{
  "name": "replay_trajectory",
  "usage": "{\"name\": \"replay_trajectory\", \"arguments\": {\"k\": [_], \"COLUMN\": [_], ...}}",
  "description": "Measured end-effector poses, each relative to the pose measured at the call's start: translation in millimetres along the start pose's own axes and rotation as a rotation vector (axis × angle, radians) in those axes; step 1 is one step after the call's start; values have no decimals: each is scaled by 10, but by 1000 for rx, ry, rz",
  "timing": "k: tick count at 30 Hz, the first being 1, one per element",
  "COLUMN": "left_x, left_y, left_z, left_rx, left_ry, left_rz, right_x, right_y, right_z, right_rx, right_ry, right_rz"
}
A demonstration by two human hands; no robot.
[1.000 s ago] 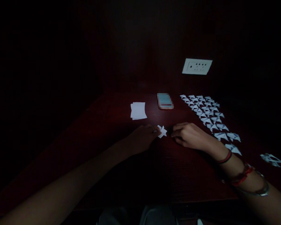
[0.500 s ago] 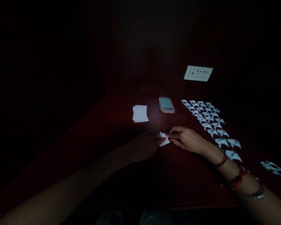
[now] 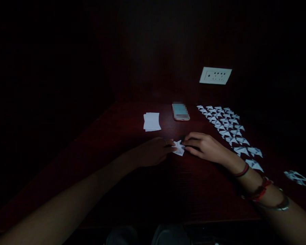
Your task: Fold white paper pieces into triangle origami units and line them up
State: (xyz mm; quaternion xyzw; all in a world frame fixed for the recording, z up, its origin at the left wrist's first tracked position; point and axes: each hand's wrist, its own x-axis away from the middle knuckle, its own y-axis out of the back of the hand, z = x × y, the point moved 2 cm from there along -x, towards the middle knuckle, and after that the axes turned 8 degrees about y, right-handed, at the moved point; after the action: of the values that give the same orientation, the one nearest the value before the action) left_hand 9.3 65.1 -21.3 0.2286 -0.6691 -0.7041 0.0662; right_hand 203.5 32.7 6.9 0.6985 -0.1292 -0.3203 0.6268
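Observation:
A small folded piece of white paper (image 3: 179, 149) lies on the dark red table between my hands. My left hand (image 3: 155, 151) holds its left side, thumb and fingers closed at the edge. On the opposite side, my right hand (image 3: 202, 146) pinches the paper's right edge with curled fingers. Creases run across the paper and several pointed corners stick out. A short stack of white paper sheets (image 3: 152, 121) rests beyond my left hand.
Several folded white paper pieces (image 3: 226, 124) stand in rows to the right. Apart from them lies another small paper cluster (image 3: 296, 177). A phone (image 3: 181, 111) with a blurred screen is at the back. A socket plate (image 3: 215, 75) is on the wall.
The paper between my hands has been spread wider, showing more corners and creases. My left hand has shifted slightly, its fingers now more stretched along the paper's left side.

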Motion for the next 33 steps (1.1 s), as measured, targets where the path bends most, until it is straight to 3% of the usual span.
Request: {"name": "replay_trajectory", "arguments": {"k": [8,15,22,33], "left_x": [-31,-14,-15,-34], "left_y": [48,39,-13,25], "left_z": [-124,-102,-101,-121], "left_rx": [-88,-71,-38,-24], "left_ry": [65,43,-33,21], "left_rz": [25,-3,12,48], "right_x": [23,7,-19,-18], "right_y": [-51,-77,-163,-228], "right_z": [-5,9,-37,-122], "right_rx": [-137,-203,-322,-393], "right_ry": [8,-14,-131,-333], "right_rz": [76,53,-19,-4]}}
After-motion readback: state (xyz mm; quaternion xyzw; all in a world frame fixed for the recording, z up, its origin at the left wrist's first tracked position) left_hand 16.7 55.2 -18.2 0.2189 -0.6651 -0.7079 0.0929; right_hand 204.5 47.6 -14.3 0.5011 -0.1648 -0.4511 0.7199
